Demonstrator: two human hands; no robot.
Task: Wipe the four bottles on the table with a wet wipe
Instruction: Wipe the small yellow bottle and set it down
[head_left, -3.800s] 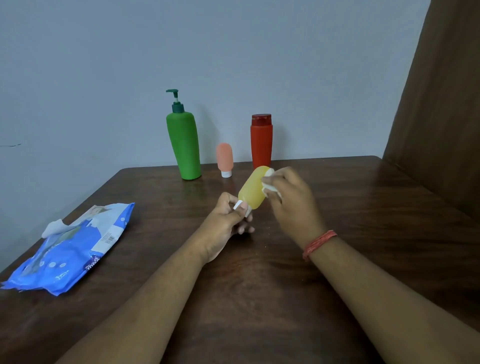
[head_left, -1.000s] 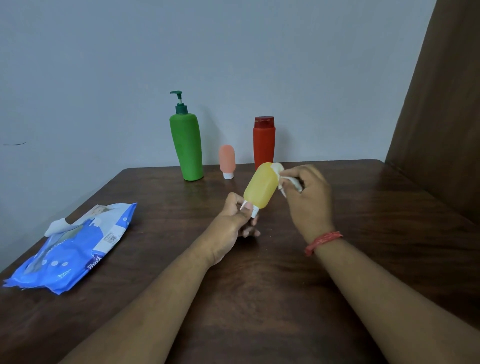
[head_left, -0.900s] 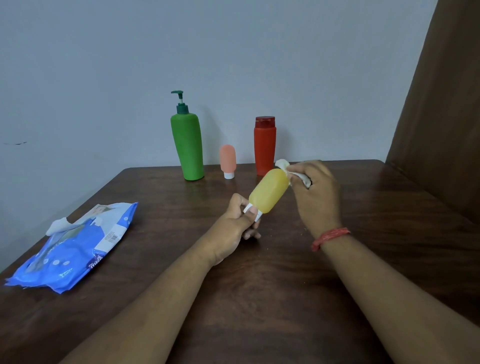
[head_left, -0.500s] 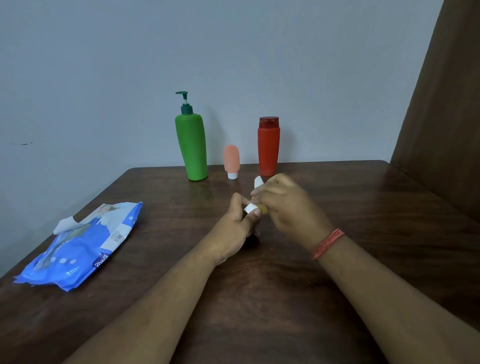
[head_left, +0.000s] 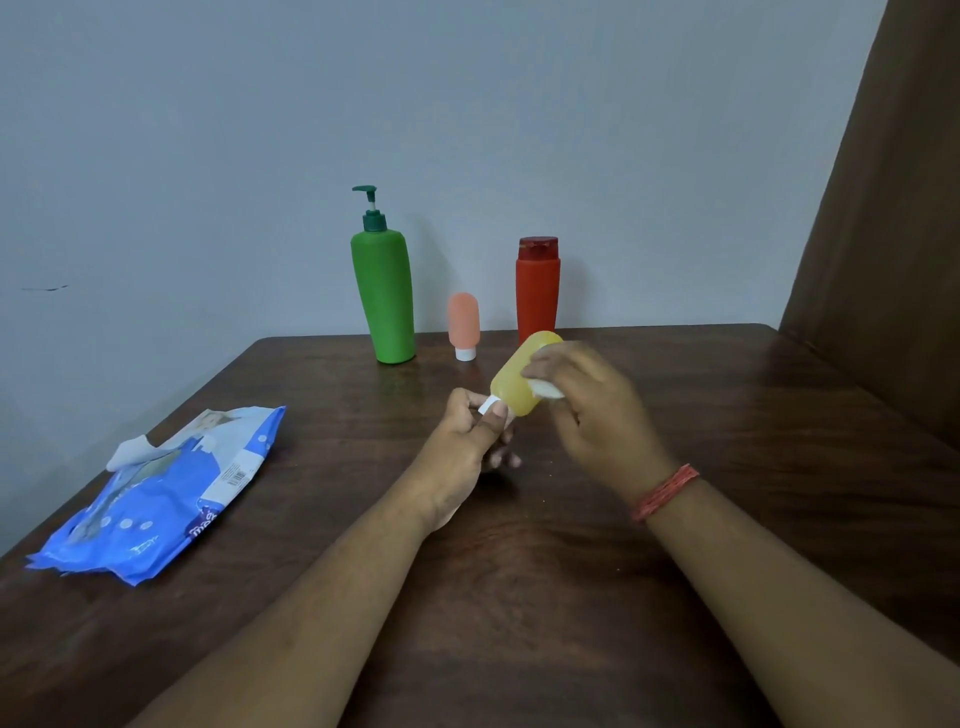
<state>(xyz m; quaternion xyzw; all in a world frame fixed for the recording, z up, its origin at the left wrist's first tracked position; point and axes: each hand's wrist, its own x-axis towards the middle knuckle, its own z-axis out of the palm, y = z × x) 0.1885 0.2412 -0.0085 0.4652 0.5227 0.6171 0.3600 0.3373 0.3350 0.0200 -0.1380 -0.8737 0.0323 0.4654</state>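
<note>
Our left fingers (head_left: 491, 410) pinch the white cap (head_left: 488, 404) of a small yellow bottle (head_left: 517, 379), holding it tilted above the tabletop (head_left: 727, 467) with its rounded end toward 1 o'clock. Our right fingers (head_left: 545, 366) curl round a bunched white wet wipe (head_left: 546, 389) and press it against the bottle's right flank; only a small fold of the wipe shows below the knuckles.

We count four bottles. One is the yellow one, held at the centre between the left hand (head_left: 462, 447) and the right hand (head_left: 597, 410). Three stand upright in a row at 12 o'clock by the tabletop's far edge: a tall green pump bottle (head_left: 384, 296) at the left, a short peach tube (head_left: 463, 325) on its white cap in the middle, and a red flip-cap bottle (head_left: 537, 283) at the right. The yellow bottle's tip covers the red bottle's foot.

We count one blue wet-wipe pack (head_left: 161, 493), lying flat at 9 o'clock near the tabletop's left edge, with one white wipe (head_left: 130, 452) poking out of its top. Its printing is too small to read.

One red thread band (head_left: 667, 491) circles the right wrist. Both forearms are cut off by the lower edge, and a brown panel (head_left: 893, 234) at 2 o'clock runs out of the picture.
</note>
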